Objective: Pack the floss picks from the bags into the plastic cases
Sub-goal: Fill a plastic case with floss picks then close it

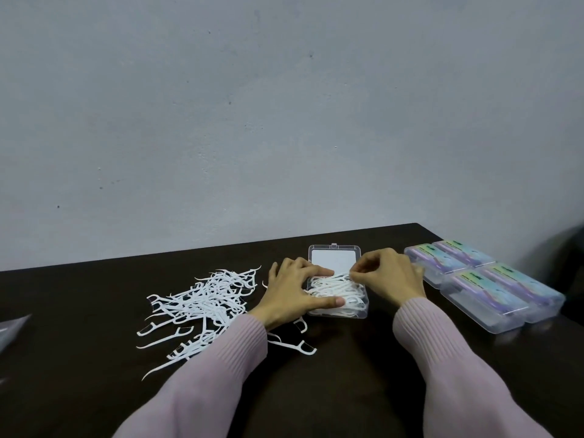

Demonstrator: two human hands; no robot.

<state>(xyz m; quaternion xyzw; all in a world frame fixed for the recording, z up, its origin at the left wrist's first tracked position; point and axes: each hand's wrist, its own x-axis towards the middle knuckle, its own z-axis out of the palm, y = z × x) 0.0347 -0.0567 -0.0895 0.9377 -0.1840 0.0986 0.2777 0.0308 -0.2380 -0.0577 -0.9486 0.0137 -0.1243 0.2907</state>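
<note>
**Both hands at the open case, loose picks heaped beside it**

An open clear plastic case (338,284) lies on the dark surface (347,358) near its far edge, with the lid laid back flat towards the wall and a white card showing through the lid. The tray half nearer the person is filled with a layer of white floss picks (335,289).

The left hand (292,290) lies over the left side of the case with its fingers stretched out and fairly straight: the index finger reaches across the far edge of the tray, and the thumb lies along its near edge, touching the picks there. It holds nothing in a closed grasp.

The right hand (388,273) is at the right side of the case, its fingers curled, the thumb and fingertips pinching the ends of some picks at the far right corner of the tray.

Left of the case, just beyond the left hand, a large loose pile of floss picks (202,305) is spread over the surface, tangled and pointing all ways. A few stray picks (297,344) lie in front of the case, partly under the left sleeve (221,358).

Right of the case, close behind the right hand, four closed cases (483,289) stand side by side in a two-by-two block, each with a purple and green label under its lid.

Far left of the case, at the frame edge, part of a clear bag (11,330) shows.
</note>
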